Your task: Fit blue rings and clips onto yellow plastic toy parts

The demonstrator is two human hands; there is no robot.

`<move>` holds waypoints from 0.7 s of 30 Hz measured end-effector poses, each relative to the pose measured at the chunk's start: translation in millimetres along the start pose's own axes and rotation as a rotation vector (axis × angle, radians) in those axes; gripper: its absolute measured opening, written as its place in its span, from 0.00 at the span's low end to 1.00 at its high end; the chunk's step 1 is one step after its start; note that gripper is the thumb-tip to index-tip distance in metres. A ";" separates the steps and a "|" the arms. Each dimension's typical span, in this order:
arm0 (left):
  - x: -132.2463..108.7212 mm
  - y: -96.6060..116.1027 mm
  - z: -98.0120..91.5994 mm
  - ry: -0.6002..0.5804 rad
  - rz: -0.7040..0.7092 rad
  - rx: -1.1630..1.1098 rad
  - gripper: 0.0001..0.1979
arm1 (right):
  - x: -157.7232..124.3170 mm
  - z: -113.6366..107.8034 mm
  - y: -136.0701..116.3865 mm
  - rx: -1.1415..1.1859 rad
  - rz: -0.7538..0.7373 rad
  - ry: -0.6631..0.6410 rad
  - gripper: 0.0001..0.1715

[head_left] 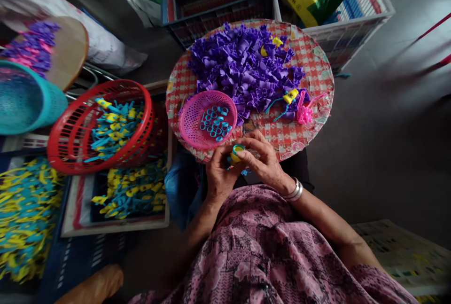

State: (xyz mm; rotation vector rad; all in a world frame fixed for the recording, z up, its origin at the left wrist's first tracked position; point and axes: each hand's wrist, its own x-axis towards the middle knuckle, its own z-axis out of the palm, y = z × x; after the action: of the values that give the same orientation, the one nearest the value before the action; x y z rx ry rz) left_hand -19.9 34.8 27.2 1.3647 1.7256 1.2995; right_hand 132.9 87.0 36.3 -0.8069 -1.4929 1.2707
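Between my two hands is a small yellow plastic piece (237, 155) with a turquoise ring (238, 147) around its upper end. My left hand (221, 172) grips it from the left, fingers curled. From the right, my right hand (263, 160) closes on it with thumb and fingers, and a silver bangle is on that wrist. Just beyond my left hand, a pink basket (186, 125) holds several loose turquoise rings (215, 123). A big heap of purple plastic pieces (243, 66) covers the back of the round table (319, 92).
A yellow piece with turquoise strands (290, 96) and a pink tangle (305, 113) lie at the table's right. To the left are a red basket (56, 146) and a crate (116, 230) of yellow-and-turquoise pieces, plus a turquoise basket (52, 106). Crates (218, 15) stand behind the table.
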 end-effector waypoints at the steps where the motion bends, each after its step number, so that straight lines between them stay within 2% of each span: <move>1: -0.5 1.4 -0.5 -0.005 -0.010 -0.006 0.18 | 0.2 -0.7 0.0 -0.005 -0.025 -0.008 0.23; 4: -2.6 4.9 -1.4 0.009 -0.030 -0.025 0.20 | 1.1 -2.3 -0.7 -0.028 -0.082 -0.044 0.22; 8: -3.8 5.6 -2.0 0.029 -0.029 -0.051 0.19 | 3.6 -5.9 -2.2 -0.083 -0.122 -0.102 0.26; 13: -3.5 -1.8 -5.6 -0.042 -0.058 -0.082 0.23 | 4.3 -11.2 -1.0 -0.130 -0.131 -0.167 0.27; 18: -5.7 -8.0 -6.4 -0.088 -0.087 -0.116 0.23 | 1.2 -11.2 4.0 -0.036 -0.132 -0.129 0.24; 21: -5.4 -9.6 -3.9 -0.082 -0.093 -0.132 0.23 | 1.9 -9.8 7.0 -0.028 -0.091 -0.136 0.26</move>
State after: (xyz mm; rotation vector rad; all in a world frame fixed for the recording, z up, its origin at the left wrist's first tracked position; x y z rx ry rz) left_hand -25.2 28.4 19.1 1.2318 1.6001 1.2650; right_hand 140.9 93.5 29.8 -0.6745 -1.6405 1.2596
